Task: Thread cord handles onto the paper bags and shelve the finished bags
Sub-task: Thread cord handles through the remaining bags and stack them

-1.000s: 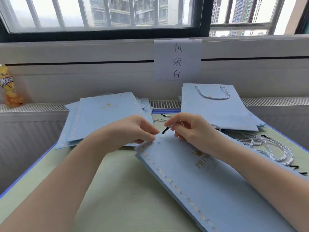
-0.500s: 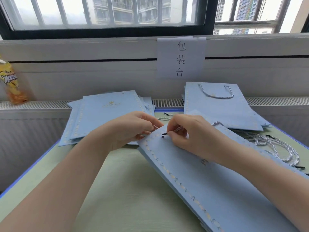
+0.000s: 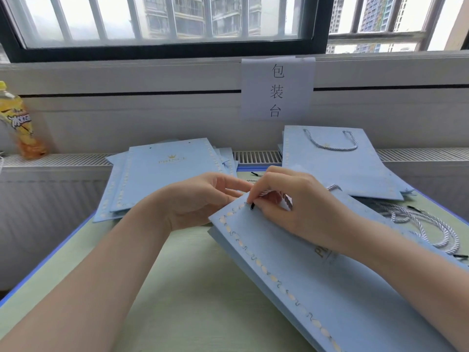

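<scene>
The right hand (image 3: 297, 201) pinches a twisted white-and-grey cord (image 3: 285, 198) between thumb and forefinger, fingers curled tightly around it. The cord's black tip (image 3: 252, 206) sits at the top edge of the paper bag (image 3: 317, 283), at the bag's upper left corner; whether the tip has entered a hole cannot be determined. The left hand (image 3: 200, 199) grips that same corner of the bag from behind, its fingers curled around the edge and just beside the right hand's fingertips.

The paper bag is light blue with a gold patterned border and lies flat on the desk (image 3: 177, 288), running diagonally from the hands toward the lower right. Part of a gold printed logo shows beside the right wrist.

Behind the left hand, a stack of unthreaded bags (image 3: 167, 171) lies flat, fanned slightly. To the right rear, a finished bag (image 3: 335, 166) lies flat on top of others with its cord handle (image 3: 331, 143) looped across its face. A pile of loose cords (image 3: 426, 227) lies on the desk at the right edge, near the right forearm.

A paper sign (image 3: 278, 88) with printed characters hangs on the wall below the window. A yellow drink bottle (image 3: 20, 123) stands on the ledge at far left.
</scene>
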Tool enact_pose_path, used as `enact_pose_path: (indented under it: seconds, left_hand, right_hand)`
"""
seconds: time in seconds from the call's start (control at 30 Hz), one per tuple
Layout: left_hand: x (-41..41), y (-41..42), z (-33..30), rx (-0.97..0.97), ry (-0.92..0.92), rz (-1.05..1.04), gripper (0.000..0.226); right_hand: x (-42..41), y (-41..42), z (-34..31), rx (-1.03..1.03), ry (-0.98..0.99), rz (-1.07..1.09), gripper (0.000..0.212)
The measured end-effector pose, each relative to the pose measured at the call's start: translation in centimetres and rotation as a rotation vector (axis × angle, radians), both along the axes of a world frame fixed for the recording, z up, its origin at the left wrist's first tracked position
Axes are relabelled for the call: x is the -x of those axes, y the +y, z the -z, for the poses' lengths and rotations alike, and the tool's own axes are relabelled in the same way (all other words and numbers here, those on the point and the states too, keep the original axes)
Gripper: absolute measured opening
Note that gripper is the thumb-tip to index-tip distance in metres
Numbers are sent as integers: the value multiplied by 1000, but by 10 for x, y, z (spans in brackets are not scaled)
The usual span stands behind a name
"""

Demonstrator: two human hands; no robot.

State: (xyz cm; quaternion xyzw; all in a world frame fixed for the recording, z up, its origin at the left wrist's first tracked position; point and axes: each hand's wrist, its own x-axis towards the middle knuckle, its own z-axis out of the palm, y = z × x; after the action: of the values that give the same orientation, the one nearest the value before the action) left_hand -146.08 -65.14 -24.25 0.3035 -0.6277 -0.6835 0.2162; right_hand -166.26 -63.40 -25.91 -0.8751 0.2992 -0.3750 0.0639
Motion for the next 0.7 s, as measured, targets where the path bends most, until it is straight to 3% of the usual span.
enact_pose_path:
  seconds: [0.13,0.3,0.53,0.7]
  left_hand:
    - [2,0,3,28,-70,-7,28]
    - [5,3,4,26,-166,-76,20]
    - [2,4,2,40,-162,-121,39]
    - [3,0,6,73,-154,-156,29]
  right_hand:
    - [0,0,1,-118,-77,-8,10]
    - [1,-3,0,-225,-121,-7,19]
    - [4,-4,-5,82,25,21,12]
    - [1,0,-2,227,83,-25,10]
